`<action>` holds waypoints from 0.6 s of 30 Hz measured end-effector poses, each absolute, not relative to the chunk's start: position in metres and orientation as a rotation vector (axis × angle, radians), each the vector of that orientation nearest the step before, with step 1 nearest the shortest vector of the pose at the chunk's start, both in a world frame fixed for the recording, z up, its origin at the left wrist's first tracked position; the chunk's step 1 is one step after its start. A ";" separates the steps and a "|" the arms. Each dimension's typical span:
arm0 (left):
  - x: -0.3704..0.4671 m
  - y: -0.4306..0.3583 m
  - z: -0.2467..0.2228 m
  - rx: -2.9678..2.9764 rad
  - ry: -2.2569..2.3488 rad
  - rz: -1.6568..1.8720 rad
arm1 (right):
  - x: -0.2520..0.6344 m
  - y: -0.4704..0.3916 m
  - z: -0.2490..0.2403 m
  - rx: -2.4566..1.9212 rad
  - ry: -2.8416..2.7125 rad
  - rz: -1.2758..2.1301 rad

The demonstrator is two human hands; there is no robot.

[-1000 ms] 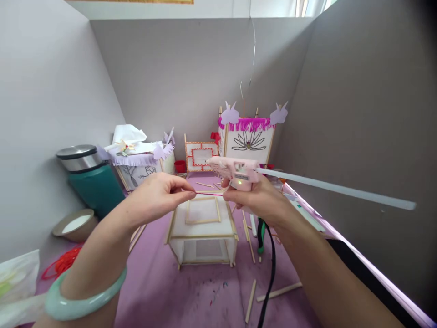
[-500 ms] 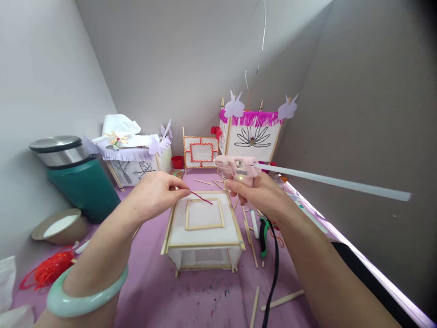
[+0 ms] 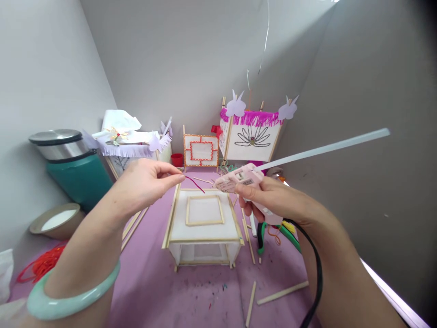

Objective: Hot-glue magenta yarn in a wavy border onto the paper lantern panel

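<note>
Between the thumb and fingers of my left hand [image 3: 146, 184] is pinched one end of a short dark red cord [image 3: 195, 183], its free end hanging out to the right. My right hand [image 3: 269, 196] is wrapped round a pale pink hot glue gun [image 3: 243, 176], nozzle pointing left toward the cord, with a small gap between them. A long translucent glue stick [image 3: 327, 149] sticks out of its back. Below both hands stands a box-shaped lantern frame [image 3: 177, 228] of thin wooden sticks and white sheet, with a rectangle of sticks [image 3: 205, 223] on its top.
Left are a green tumbler [image 3: 78, 177], a bowl [image 3: 56, 223] and red yarn [image 3: 46, 263]. Behind stand decorated lanterns [image 3: 254, 141] and a red-trimmed panel [image 3: 201, 151]. Wooden sticks [image 3: 283, 292] and green-handled pliers [image 3: 261, 237] lie right; the gun's black cable [image 3: 317, 273] crosses my right forearm.
My right hand has tilted the glue gun, so its nozzle dips and the glue stick now slants upward. My left hand has moved slightly up and left with the cord.
</note>
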State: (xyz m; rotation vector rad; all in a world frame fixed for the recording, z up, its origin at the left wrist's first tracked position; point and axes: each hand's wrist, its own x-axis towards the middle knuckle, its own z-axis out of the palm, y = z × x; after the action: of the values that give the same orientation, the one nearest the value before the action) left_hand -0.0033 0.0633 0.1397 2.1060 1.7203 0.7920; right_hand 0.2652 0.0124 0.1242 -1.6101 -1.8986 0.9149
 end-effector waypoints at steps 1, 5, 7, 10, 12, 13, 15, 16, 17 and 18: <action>-0.001 0.062 0.140 2.123 1.712 0.794 | 0.266 0.012 0.125 -1.616 -1.912 0.925; 0.006 0.059 0.142 2.122 1.726 0.824 | 0.266 0.010 0.127 -1.672 -1.960 0.938; 0.008 0.058 0.143 2.110 1.746 0.827 | 0.265 0.009 0.129 -1.712 -1.954 0.958; 0.009 0.057 0.143 2.123 1.711 0.811 | 0.264 0.007 0.131 -1.758 -1.925 1.019; 0.010 0.057 0.142 2.138 1.690 0.809 | 0.263 0.006 0.132 -1.784 -1.918 1.040; 0.010 0.057 0.142 2.139 1.695 0.814 | 0.263 0.006 0.132 -1.791 -1.919 1.035; 0.011 0.057 0.141 2.143 1.709 0.818 | 0.264 0.005 0.133 -1.769 -1.929 1.022; 0.011 0.056 0.141 2.142 1.716 0.820 | 0.265 0.004 0.133 -1.735 -1.939 1.023; 0.010 0.056 0.141 2.140 1.719 0.819 | 0.267 0.004 0.134 -1.688 -1.965 1.035; 0.010 0.056 0.141 2.140 1.719 0.819 | 0.268 0.003 0.134 -1.626 -1.999 1.053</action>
State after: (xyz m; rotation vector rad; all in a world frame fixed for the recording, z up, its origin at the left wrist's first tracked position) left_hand 0.0098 0.0561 0.1415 2.1400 1.7189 0.8191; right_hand 0.2685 0.0028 0.1344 -1.6258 -1.9986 1.0528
